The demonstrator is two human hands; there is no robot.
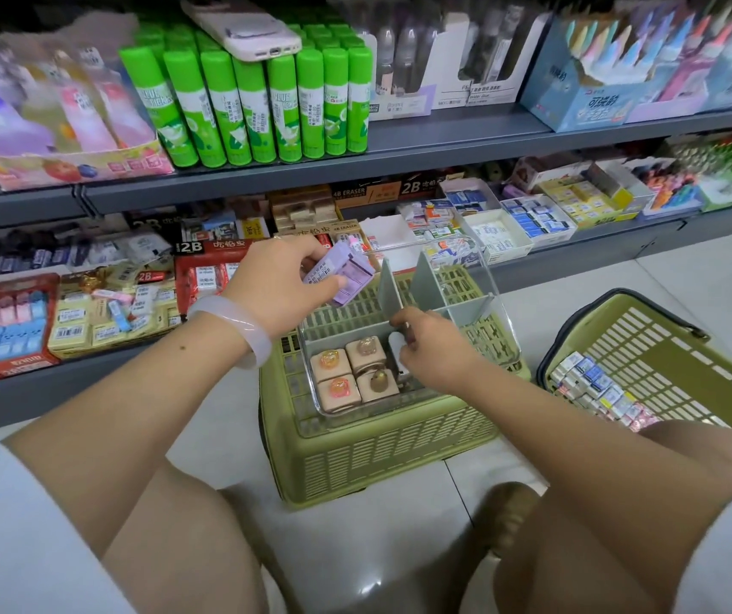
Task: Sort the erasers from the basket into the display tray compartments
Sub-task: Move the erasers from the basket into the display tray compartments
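Fingers, left hand (284, 281): curled round a small stack of purple erasers (337, 277), thumb under, other fingers on top; held above the far-left part of the display tray (495, 321).
Fingers, right hand (426, 343): bent and pinched at a grey divider (457, 310) near the tray's middle; whether they truly grip it or a small white piece below, I cannot tell.
Head view, tray: clear plastic with grey dividers, resting on top of an overturned green basket (382, 445); no table, all is on the floor.
Head view, filled compartment: four beige erasers (353, 376) with coloured tops lie in the near-left compartment, touching each other.
Head view, source: a second green basket (665, 361) stands to the right, with many small wrapped erasers (594, 387) packed in its near-left corner.
Head view, shelves: glue sticks (244, 99) with a phone (240, 24) on top above, eraser boxes below.
Progress, my judgement: early; most compartments look empty.
Risk one: the purple stack is held loosely at an angle, so one piece may slide out and drop in the wrong compartment.
Risk two: pulling on the divider may shift the tray on the ribbed basket bottom, or lift the divider out.
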